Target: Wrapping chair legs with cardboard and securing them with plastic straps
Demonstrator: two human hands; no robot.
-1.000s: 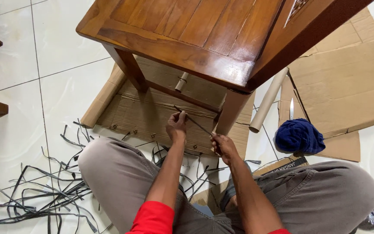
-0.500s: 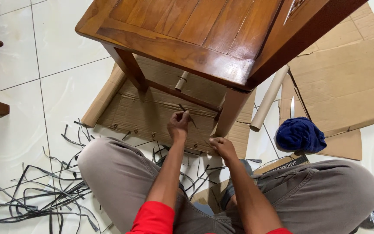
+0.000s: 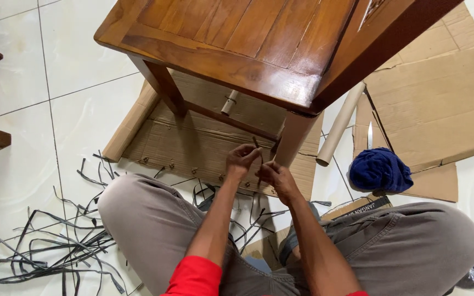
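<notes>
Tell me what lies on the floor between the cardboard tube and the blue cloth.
In the head view, a small knife lies on the white tiled floor between the cardboard tube and the blue cloth.

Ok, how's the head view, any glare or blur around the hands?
Head view: sharp, evenly lit; glare only on the wooden seat; soft shadow under it over the cardboard; left hand and right hand clear, thin strip small but visible.

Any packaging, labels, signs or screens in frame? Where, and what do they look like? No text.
Printed cardboard piece: on the floor by the right knee, brown with dark lettering, partly hidden.
Flattened cardboard sheets: on the floor at right, plain brown.
Cardboard tube: beside the chair leg, beige.
No screens or signs.
</notes>
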